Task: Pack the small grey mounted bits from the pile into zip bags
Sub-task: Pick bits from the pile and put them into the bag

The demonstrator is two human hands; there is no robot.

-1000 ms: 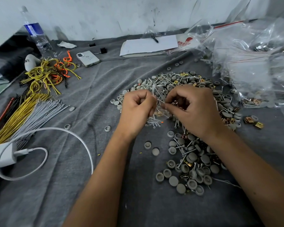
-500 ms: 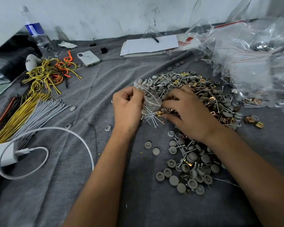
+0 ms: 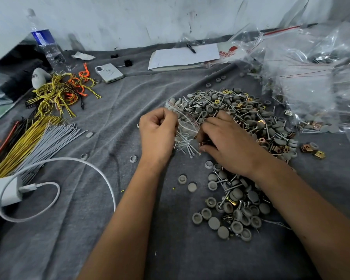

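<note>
- We are curling our left hand [image 3: 158,132] into a fist on the edge of a small clear zip bag [image 3: 185,124], pinching it closed-fingered at the near left side of the pile.
- We are pressing our right hand [image 3: 228,144] palm-down at the bag's mouth, fingers bent around a few brassy clips and metal pins; we cannot tell exactly what it is gripping, since the fingertips are hiding under the hand.
- The bag is sitting between both hands, and screws [image 3: 187,148] are sticking out of its lower end, pointing toward us.
- The pile of grey mounted bits [image 3: 226,110] is spreading across the grey cloth of the table [image 3: 113,122], from just beyond our hands to the near right, where a second cluster of round grey caps [image 3: 230,215] is lying beside our right forearm.
- A few loose caps are lying apart from the pile on the cloth, near our left wrist.
- A heap of clear bags [image 3: 311,77] with red seal lines is piling up at the far right, touching the pile's edge.
- On the left, bundles of yellow and grey wires [image 3: 38,142] are lying side by side, with a tangle of yellow and orange wire loops [image 3: 63,91] beyond them.
- A white charger and cable [image 3: 18,190] are looping across the near left.
- At the back, a water bottle [image 3: 47,47], a phone [image 3: 109,72] and a notepad with a pen [image 3: 182,56] are resting near the wall.
</note>
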